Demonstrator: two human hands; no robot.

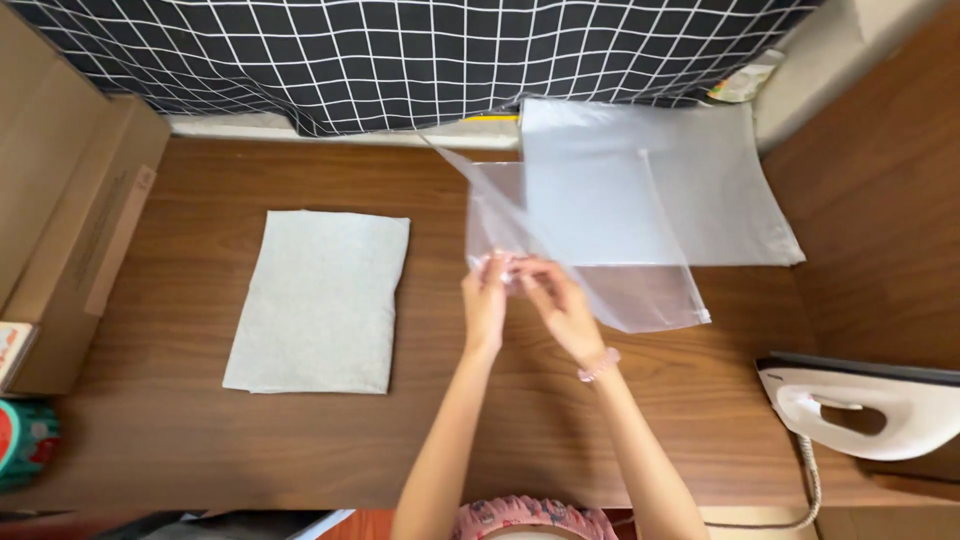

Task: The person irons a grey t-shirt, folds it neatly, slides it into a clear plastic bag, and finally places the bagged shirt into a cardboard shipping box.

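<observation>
Frosted translucent plastic zip bag [610, 270]: rectangular, thin, limp. One end lifted off the wooden table, pinched at its near-left corner; a flap rises up and left from that corner toward the far edge. The lower right part lies flat on the table, zip strip along its right end. It overlaps the near-left portion of a stack of the same bags [690, 180], lying flat at the table's far right corner.

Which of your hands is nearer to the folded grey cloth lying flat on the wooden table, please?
Left. The left hand is right of the folded grey cloth, apart from it; the right hand is farther right.
</observation>
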